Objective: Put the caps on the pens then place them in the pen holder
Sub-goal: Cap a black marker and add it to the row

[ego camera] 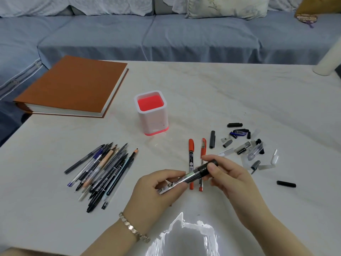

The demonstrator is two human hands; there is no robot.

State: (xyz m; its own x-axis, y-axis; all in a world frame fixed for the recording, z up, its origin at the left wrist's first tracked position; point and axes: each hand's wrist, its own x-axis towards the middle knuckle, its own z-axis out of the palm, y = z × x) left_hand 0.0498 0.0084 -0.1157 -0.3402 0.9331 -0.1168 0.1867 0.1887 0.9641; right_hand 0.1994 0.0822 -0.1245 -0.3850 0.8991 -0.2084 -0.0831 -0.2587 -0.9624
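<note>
Bright, even light | glare on table (184, 235) near edge | wide-angle edge bending

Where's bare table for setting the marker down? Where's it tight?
Bare: the table behind the pen holder and loose caps, out to the right; the strip between the pen pile and the two red pens; the near-left corner. Crowded: among the caps, and around the red pens beneath the held marker.

brown book (73, 85), blue sofa (166, 37)
</note>
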